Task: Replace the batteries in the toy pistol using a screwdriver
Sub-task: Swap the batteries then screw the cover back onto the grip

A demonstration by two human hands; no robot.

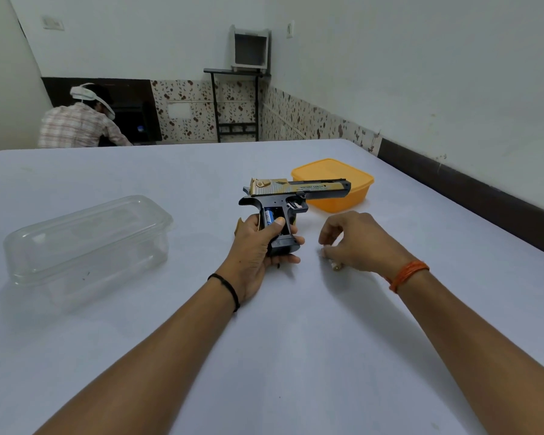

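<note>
Toy pistol: a black and gold plastic toy pistol [291,191] is seen, the grip frame matt black, the slide finished in a faintly shiny gold.
Battery: a blue battery [268,215] with a glossy wrap is exposed in the grip.
Left container: a clear, smooth, glossy plastic lidded box [85,246] is seen.
Far container: an orange translucent plastic box [336,189] has a smooth, satin surface.
Table: a pale blue-white table covering [296,340] appears smooth and matt.
Wrists: a black cord band [230,290] and orange thread band [409,274] are worn.
</note>
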